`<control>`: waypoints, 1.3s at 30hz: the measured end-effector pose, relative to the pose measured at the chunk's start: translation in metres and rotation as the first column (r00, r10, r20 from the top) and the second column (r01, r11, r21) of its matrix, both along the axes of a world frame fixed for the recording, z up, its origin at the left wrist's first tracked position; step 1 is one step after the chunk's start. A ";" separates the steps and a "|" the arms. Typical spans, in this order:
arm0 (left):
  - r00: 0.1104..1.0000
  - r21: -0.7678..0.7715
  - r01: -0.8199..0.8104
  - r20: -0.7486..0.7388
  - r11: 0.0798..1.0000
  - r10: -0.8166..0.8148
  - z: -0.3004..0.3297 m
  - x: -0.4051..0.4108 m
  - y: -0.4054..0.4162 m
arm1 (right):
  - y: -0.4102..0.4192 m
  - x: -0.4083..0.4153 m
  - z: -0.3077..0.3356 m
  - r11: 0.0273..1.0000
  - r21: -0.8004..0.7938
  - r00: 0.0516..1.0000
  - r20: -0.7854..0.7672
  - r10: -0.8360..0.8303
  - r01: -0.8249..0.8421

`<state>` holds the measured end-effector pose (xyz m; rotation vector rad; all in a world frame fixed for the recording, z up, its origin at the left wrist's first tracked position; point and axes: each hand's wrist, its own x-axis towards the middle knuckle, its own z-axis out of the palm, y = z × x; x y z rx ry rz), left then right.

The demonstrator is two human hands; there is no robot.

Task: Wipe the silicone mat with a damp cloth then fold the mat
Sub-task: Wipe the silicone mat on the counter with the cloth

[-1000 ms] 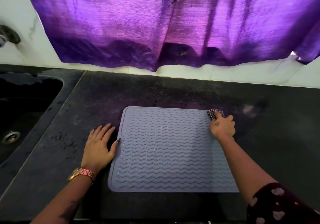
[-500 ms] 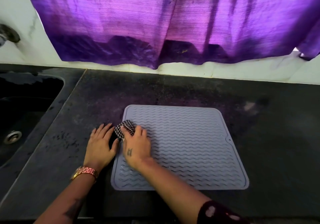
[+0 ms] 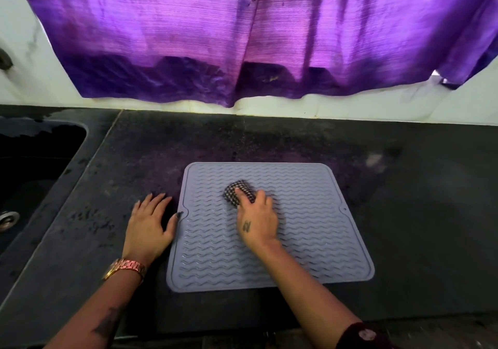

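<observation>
Pressing a balled checkered cloth (image 3: 238, 192) into the grey silicone mat (image 3: 310, 230), the right hand (image 3: 256, 220) has its grip curled over the cloth, index finger laid across the top. Cloth sits on the mat's upper-middle area, left of centre. Mat lies flat and unfolded on the dark speckled desk (image 3: 417, 227), wavy ridges facing up, small notch on both side edges.

Left hand (image 3: 149, 223) lies flat on the desk just beside the mat's left edge, fingers straight and spread, thumb tip touching the mat rim by the notch; grip slack, holding nothing. Pink-gold watch (image 3: 125, 268) on the left wrist, dark tattoo on the forearm, small tattoo on the back of the right hand. Dark patterned sleeve (image 3: 366, 335) at bottom right.

Desk surface is matte black stone, water droplets scattered left of the left hand, purple glow reflected behind the mat. Black sink (image 3: 35, 165) set into the desk at far left, metal drain visible. White wall (image 3: 377, 103) at the back, with a purple curtain (image 3: 242, 30) hanging over it, hem darker and uneven.
</observation>
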<state>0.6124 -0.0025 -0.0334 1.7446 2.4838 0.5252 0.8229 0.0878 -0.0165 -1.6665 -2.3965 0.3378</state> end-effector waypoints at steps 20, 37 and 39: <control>1.000 0.025 -0.005 0.003 1.000 0.005 0.002 0.003 -0.006 | 0.044 0.169 0.009 0.882 0.035 0.880 0.049 -0.472 0.471; 0.992 0.092 0.002 0.122 0.996 -0.013 -0.003 -0.002 -0.006 | -0.098 -0.054 0.006 0.988 -0.029 0.967 -0.210 0.144 -0.153; 0.990 0.103 0.001 0.137 0.995 -0.015 -0.002 -0.002 -0.006 | -0.102 -0.062 0.003 0.983 -0.061 0.979 -0.121 0.162 -0.171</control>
